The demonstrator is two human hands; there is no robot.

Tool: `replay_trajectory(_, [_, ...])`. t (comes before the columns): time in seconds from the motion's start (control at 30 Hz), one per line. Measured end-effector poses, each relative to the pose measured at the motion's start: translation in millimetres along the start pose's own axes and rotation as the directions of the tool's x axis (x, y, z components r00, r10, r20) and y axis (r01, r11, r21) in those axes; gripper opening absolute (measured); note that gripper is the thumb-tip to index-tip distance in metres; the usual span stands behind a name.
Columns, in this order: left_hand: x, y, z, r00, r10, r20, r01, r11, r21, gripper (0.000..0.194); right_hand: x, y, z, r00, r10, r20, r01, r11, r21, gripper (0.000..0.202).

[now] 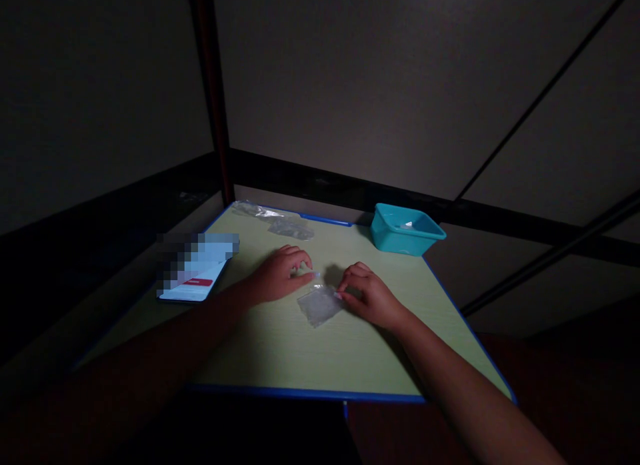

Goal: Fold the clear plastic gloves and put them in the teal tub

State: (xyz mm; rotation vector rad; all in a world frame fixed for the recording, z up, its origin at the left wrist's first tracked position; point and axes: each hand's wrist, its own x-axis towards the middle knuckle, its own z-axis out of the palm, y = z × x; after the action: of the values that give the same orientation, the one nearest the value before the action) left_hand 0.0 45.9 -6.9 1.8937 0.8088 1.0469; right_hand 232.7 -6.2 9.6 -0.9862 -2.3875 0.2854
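A small clear plastic bag (320, 306) lies on the light green tabletop between my hands. My right hand (370, 297) is at the bag's upper right corner, with thumb and forefinger closed on its edge. Beyond the bag's upper left side is my left hand (281, 276), its fingers curved and a gap showing between thumb and forefinger. A small pale glint shows by the left thumb tip; I cannot make out whether it is a nail or a bit of plastic.
More clear plastic bags (291, 228) lie at the table's far left. A teal plastic basket (400, 241) with something pale inside stands at the far right corner. At left rests a lit phone or tablet (187, 291). Blue edging (310, 393) borders the table (280, 365); dark panels stand behind.
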Motion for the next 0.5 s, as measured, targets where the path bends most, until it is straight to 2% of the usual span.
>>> replay_trajectory(0.07, [-4.8,0.1,4.4,0.987,0.127,0.098,-0.150,0.948,0.281,0.025,-1.8,-0.2,-5.3,0.994,0.064,0.087,-0.072,0.993,0.090,0.035])
replay_trajectory(0.1, [-6.8,0.4,5.4,0.977,0.155,0.147,-0.200,0.906,0.372,0.026,-3.2,0.6,-8.0,0.978,0.108,0.178,-0.138,0.976,0.169,0.041])
replay_trajectory(0.17, [-9.6,0.7,5.1,0.950,0.200,0.242,-0.294,0.834,0.467,0.030,-6.3,4.4,-13.5,0.898,0.190,0.397,-0.331,0.885,0.326,0.050])
replay_trajectory(0.23, [-10.9,-0.1,3.3,0.914,0.239,0.328,-0.384,0.773,0.505,0.030,-8.9,10.4,-18.9,0.808,0.244,0.537,-0.501,0.765,0.405,0.056])
replay_trajectory(0.3, [-11.4,-2.1,2.1,0.887,0.258,0.383,-0.440,0.723,0.532,0.030,-10.2,16.6,-23.4,0.784,0.289,0.549,-0.566,0.696,0.442,0.057])
replay_trajectory(0.37, [-12.0,-4.8,2.7,0.877,0.258,0.405,-0.460,0.694,0.554,0.033,-10.0,20.4,-25.7,0.793,0.292,0.535,-0.573,0.658,0.488,0.055])
replay_trajectory(0.43, [-13.0,-7.5,4.9,0.877,0.250,0.411,-0.459,0.688,0.562,0.037,-9.1,20.3,-25.2,0.800,0.252,0.545,-0.566,0.620,0.543,0.052])
replay_trajectory(0.5, [-14.1,-9.9,7.6,0.883,0.238,0.406,-0.446,0.695,0.564,0.041,-8.4,17.3,-22.8,0.784,0.197,0.589,-0.573,0.596,0.563,0.052])
